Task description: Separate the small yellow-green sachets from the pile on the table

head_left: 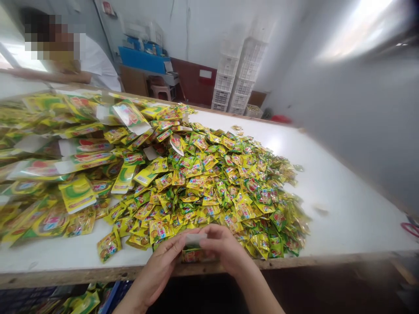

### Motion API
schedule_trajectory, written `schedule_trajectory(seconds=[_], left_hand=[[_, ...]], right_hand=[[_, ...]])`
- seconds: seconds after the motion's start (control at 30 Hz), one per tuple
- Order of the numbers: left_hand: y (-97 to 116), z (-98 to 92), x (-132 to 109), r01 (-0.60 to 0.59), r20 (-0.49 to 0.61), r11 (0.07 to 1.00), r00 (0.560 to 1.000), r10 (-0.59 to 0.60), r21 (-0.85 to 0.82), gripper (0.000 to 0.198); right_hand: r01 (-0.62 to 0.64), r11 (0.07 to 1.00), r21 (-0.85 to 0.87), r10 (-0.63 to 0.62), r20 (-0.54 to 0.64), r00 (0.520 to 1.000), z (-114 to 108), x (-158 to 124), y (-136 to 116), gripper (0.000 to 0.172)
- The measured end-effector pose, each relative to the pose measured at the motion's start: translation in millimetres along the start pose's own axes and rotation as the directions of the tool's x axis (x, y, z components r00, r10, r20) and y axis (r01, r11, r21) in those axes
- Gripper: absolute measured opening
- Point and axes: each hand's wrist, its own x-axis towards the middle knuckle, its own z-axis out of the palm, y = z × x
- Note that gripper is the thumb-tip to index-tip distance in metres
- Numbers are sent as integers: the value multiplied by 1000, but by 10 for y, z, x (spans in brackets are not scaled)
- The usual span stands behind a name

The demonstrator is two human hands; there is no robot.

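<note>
At the table's front edge, a small carton (195, 240) with a pale raised flap sits between my two hands. My left hand (165, 261) closes around its left side. From the right, my right hand (227, 248) grips it, thumb and fingers at the flap; its contents cannot be made out. Just beyond my hands spreads a big heap of shiny yellow and green sachets (209, 183). Left of that heap lie many flat yellow-green cartons (77, 194), several with white flaps standing out. One loose sachet (108, 246) rests near the front edge, left of my hands.
The white table (347, 209) runs to a wall on the right. Across it at far left sits a person (98, 61) in a white top. White crates (244, 74) are stacked behind, near a blue-topped desk (144, 60). Below the front edge, a blue crate (111, 298) holds packets.
</note>
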Motion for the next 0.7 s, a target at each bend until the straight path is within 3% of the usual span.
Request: schedule_trajectory(seconds=[0.1, 0.2, 0.27, 0.33, 0.4, 0.5, 0.7], left_hand=[[56, -52, 13, -23, 41, 992, 999, 18, 127, 34], [83, -79, 74, -46, -34, 978, 998, 54, 203, 32], [94, -97, 115, -30, -99, 988, 994, 45, 150, 30], [87, -122, 147, 11, -133, 998, 991, -2, 65, 28], [50, -153, 168, 21, -152, 999, 988, -14, 44, 27], [-42, -186, 182, -44, -221, 991, 973, 71, 125, 26], [-77, -118, 195, -189, -201, 939, 947, 252, 288, 29]], right_hand=[[-16, 999, -51, 11, -93, 996, 96, 2, -25, 8], [146, 967, -210, -184, -175, 967, 185, 23, -19, 11], [307, 888, -343, -363, -112, 925, 215, 36, -13, 16], [385, 830, -402, -440, -49, 897, 214, 48, -12, 18], [352, 860, -369, -399, -57, 915, 193, 67, -10, 22], [255, 935, -247, -290, -118, 950, 165, 116, 5, 24], [326, 911, -252, -373, -167, 912, 191, 182, 30, 13]])
